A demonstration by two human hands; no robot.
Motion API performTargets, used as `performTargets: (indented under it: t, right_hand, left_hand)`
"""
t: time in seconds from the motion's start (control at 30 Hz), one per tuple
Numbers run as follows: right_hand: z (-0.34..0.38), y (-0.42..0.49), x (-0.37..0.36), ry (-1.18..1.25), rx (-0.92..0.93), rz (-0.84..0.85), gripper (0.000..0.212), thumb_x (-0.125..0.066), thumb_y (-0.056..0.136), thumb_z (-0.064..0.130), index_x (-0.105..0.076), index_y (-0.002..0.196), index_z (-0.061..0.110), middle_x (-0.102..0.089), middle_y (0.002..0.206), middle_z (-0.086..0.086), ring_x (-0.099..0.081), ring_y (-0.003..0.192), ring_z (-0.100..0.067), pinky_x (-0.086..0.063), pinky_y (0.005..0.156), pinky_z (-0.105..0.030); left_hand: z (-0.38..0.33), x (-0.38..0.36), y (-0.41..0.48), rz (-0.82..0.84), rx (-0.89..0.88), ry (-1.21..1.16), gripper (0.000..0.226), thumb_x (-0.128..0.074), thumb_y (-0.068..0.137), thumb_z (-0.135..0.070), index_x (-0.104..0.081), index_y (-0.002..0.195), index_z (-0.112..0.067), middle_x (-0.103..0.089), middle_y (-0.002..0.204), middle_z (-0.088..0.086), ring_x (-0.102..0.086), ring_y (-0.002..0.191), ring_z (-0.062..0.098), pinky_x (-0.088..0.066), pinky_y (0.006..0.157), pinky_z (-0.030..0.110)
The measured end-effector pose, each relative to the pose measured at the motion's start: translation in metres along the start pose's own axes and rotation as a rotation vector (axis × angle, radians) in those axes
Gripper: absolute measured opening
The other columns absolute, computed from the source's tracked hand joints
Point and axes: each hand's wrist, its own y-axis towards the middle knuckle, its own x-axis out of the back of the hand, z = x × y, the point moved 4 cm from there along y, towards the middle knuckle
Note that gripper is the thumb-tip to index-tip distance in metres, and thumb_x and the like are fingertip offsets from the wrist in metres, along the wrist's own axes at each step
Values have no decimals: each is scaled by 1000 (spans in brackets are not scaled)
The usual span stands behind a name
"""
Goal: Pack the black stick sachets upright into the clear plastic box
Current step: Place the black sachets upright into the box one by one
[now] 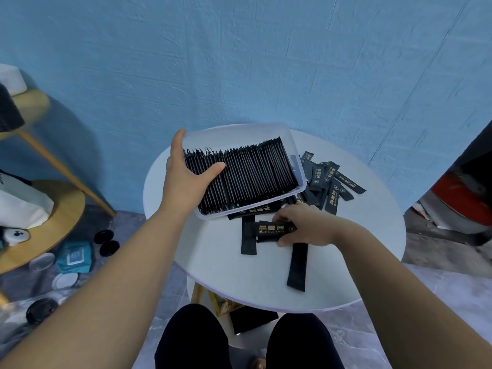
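Note:
A clear plastic box (247, 131) sits tilted on the round white table (372, 251), filled with a dense row of black stick sachets (250, 174) standing on edge. My left hand (186, 171) holds the box's left end, thumb lying across the sachets and fingers behind the wall. My right hand (306, 227) pinches a small bundle of black sachets (271, 231) lying flat just in front of the box. More loose sachets (327, 179) are piled to the right of the box, and single ones (298, 265) lie near the table's front.
A wooden two-tier side table (53, 225) stands at the left with white bags on it. Lids, a teal packet (76, 257) and black discs litter the floor below. A blue wall rises behind. My knees (194, 339) are under the table's front edge.

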Motion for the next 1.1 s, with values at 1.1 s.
performTargets:
  t: [1.1]
  right_hand:
    - [48,-10,-6,938,103,-506,4,-47,96,11,-44,95,15,-59,74,-2,-53,62,-4,-45,61,-16]
  left_hand:
    - [11,-1,5,6,8,-10,98,-78,69,-44,-16,144,-45,-35,147,-1,-36,134,12,-31,112,38]
